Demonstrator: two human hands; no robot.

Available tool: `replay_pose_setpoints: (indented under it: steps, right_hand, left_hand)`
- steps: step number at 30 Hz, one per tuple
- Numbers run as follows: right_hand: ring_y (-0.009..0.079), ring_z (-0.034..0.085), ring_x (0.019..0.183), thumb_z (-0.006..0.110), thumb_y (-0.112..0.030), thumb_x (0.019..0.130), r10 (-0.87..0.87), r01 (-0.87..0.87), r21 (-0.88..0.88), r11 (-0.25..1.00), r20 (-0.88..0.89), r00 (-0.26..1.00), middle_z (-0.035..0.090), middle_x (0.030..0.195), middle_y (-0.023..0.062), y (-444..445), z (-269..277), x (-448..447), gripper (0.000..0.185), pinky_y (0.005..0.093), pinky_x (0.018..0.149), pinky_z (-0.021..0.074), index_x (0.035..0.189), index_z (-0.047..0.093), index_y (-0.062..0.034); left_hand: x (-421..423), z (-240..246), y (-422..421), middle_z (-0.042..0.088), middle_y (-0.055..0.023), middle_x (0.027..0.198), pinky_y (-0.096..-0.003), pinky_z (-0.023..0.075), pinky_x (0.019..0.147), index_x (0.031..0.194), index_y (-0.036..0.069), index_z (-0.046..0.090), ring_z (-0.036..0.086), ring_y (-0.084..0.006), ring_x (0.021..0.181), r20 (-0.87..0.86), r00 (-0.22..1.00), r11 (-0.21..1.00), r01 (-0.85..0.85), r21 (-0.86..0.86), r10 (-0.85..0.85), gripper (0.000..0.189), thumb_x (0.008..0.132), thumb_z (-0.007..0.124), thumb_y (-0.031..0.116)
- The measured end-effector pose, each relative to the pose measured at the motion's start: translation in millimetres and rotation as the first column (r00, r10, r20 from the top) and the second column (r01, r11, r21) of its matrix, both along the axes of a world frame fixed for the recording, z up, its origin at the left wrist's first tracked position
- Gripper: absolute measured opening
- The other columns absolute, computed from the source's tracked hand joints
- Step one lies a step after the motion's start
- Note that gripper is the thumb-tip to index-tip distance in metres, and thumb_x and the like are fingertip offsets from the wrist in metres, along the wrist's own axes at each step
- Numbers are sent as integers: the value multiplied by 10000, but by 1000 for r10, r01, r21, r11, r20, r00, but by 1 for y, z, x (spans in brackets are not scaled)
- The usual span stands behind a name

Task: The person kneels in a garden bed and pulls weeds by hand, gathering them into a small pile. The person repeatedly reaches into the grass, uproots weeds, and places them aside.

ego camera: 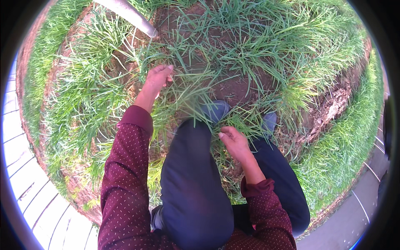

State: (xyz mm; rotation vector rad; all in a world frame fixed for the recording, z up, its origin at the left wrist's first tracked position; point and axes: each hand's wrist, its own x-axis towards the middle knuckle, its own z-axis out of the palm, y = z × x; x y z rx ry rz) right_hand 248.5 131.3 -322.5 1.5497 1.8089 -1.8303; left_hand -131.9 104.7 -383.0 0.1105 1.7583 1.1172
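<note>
My left hand (pixel 160 77) is at the left of centre, its fingers curled around the base ends of a loose bunch of long green grass-like leaves (pixel 190 90). The bunch fans out to the right, over my shoe and knee. My right hand (pixel 232 140) is lower and to the right, just past my bent knee, thumb and fingers drawn together near some leaf tips; whether it pinches any cannot be told. Around both hands grow clumps of the same narrow-leaved plants (pixel 262 53) out of brown soil (pixel 231 89).
A pale round post (pixel 131 15) stands in the soil at the upper left. My shoes (pixel 218 111) are among the plants. Beyond the planted strips lie light paving (pixel 34 193) at the lower left and grey paving (pixel 340 218) at the lower right.
</note>
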Motion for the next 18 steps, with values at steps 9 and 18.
replay_pose_setpoints:
  steps: [9,18]
  right_hand:
    - [199,726,979,708,-269,989,57,-57,-3,998,48,997,753,1068,144,0,7,-5,378,337,902,570,1262,651,-13]
    - [205,733,970,704,-280,991,58,-57,-11,998,15,998,759,1074,143,-4,-2,3,369,342,894,575,1250,662,-22]
  left_hand:
    - [4,38,-34,637,-4,716,-268,487,588,915,72,677,623,-94,664,-27,924,925,380,-28,-381,218,995,719,271]
    - [50,3,-55,726,-238,990,-526,568,853,977,46,696,708,-415,996,-397,376,546,565,-619,-838,261,882,706,289]
